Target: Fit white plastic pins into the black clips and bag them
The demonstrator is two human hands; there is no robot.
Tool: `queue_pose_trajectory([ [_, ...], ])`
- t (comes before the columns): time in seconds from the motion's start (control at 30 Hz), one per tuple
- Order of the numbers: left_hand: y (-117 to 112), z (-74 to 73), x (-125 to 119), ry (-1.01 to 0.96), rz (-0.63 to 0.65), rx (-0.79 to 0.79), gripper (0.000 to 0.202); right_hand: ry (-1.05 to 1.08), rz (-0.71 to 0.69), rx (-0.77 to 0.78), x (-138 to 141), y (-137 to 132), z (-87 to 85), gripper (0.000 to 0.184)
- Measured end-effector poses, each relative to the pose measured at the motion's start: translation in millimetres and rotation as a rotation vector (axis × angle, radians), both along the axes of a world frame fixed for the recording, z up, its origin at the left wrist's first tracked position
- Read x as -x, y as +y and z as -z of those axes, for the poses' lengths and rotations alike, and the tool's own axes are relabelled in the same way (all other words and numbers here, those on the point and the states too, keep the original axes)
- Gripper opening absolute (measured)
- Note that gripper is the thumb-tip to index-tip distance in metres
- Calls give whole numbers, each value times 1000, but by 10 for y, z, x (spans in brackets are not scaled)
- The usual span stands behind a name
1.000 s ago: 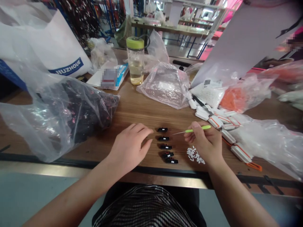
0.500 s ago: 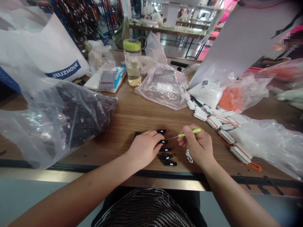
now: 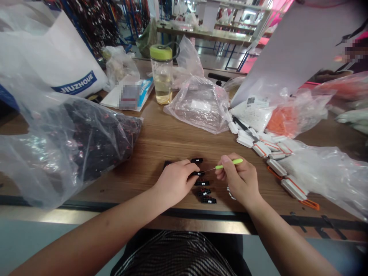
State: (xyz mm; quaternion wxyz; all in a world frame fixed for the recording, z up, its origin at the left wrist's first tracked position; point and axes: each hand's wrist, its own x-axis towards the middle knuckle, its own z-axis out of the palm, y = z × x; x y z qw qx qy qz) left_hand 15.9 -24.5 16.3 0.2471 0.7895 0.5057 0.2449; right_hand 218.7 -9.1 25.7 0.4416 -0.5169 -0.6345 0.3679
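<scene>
Several small black connectors (image 3: 204, 191) lie in a column on the wooden table (image 3: 161, 142) close to its front edge. My left hand (image 3: 175, 180) rests closed on the table, fingertips pressing the second connector from the top (image 3: 198, 173). My right hand (image 3: 240, 178) pinches a thin green-handled needle tool (image 3: 230, 163), whose metal tip points left at that same connector. A small heap of tiny white pieces (image 3: 229, 191) lies mostly hidden under my right hand.
A large clear bag of dark parts (image 3: 71, 142) fills the left. Behind stand a bottle with a green lid (image 3: 162, 74), a clear bag (image 3: 201, 103), an orange-filled bag (image 3: 287, 117) and white-orange connectors (image 3: 273, 151). A white sack (image 3: 66, 65) sits far left.
My left hand slid right from the bare table onto the second connector. My right hand moved left and down, bringing the needle tip to that connector and covering the white pieces.
</scene>
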Motion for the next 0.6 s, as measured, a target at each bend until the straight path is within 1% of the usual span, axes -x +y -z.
queue_pose_trajectory([
  [0.13,4,6,4,-2,0,2,14,-24,-2,-19,2,-11,-9,33],
  [0.27,6,22,3,-7,-2,3,14,-2,22,-31,-9,-19,-7,34],
  [0.4,7,37,7,-6,-4,7,14,1,11,-35,-15,-12,9,33],
  [0.6,9,7,5,1,-10,10,14,-43,-8,-37,-2,-7,-5,33],
])
